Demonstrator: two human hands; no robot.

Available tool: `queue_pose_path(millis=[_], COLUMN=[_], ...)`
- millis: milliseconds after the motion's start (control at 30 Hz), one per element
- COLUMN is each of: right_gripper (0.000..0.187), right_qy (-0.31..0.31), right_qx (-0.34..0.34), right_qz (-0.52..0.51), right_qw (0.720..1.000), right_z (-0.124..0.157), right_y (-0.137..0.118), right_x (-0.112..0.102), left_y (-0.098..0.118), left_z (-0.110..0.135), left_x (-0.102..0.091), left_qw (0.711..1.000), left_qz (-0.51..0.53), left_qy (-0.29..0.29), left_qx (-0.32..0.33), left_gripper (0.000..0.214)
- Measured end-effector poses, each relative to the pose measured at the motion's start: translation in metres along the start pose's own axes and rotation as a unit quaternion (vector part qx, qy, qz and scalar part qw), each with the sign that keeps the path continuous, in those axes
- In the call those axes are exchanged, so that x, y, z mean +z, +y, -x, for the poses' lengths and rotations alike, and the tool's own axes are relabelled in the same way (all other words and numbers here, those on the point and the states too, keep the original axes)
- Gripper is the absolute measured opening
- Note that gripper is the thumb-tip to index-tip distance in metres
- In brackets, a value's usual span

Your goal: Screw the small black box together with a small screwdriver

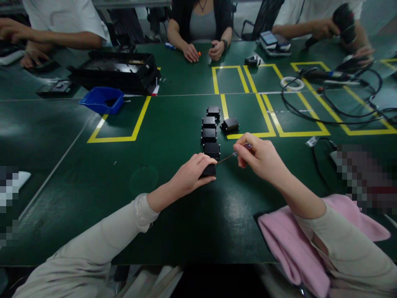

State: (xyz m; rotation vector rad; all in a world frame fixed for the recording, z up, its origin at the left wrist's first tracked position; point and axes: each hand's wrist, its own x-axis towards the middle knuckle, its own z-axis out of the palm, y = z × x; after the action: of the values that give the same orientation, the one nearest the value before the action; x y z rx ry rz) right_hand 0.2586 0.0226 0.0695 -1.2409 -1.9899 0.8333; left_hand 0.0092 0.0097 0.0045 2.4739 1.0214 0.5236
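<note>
My left hand (pixel 192 174) is closed over a small black box (pixel 209 170) lying on the green table (pixel 155 136), fingers wrapped over its top. My right hand (pixel 260 156) pinches a thin screwdriver (pixel 233 155) by its handle; the shaft slants down to the left and its tip reaches the box. Beyond the held box, several like black boxes (pixel 210 134) stand in a row running away from me. One more black box (pixel 230 124) sits turned at an angle to the right of the row.
A pink cloth (pixel 288 244) lies under my right forearm. A blue bin (pixel 101 99) and a black tray (pixel 119 72) stand at the back left. Black cables (pixel 325 111) and a tape roll (pixel 292 83) lie at the right. Other people's hands rest along the far edge.
</note>
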Motion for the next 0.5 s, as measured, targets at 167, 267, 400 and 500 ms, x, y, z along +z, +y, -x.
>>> queue_pose_path(millis=[167, 267, 400, 500], right_gripper=[0.015, 0.015, 0.02, 0.019], right_qy=[-0.018, -0.015, 0.012, 0.023], right_qx=[0.008, 0.009, 0.02, 0.03], right_qz=[-0.006, -0.017, -0.025, -0.035], right_qw=[1.0, 1.0, 0.999, 0.999], right_z=[0.0, -0.001, -0.003, -0.001], right_y=[0.003, 0.006, 0.009, 0.012], right_x=[0.002, 0.005, 0.009, 0.012], left_y=[0.005, 0.008, 0.009, 0.007], left_z=[-0.002, -0.005, -0.007, -0.008], left_x=[0.003, 0.004, 0.004, 0.002], left_qw=[0.999, 0.997, 0.996, 0.997], left_qz=[-0.006, -0.023, -0.034, -0.032], left_qy=[0.019, 0.042, 0.056, 0.055], left_qx=[-0.044, -0.063, -0.057, -0.043], left_gripper=[0.043, 0.042, 0.034, 0.031])
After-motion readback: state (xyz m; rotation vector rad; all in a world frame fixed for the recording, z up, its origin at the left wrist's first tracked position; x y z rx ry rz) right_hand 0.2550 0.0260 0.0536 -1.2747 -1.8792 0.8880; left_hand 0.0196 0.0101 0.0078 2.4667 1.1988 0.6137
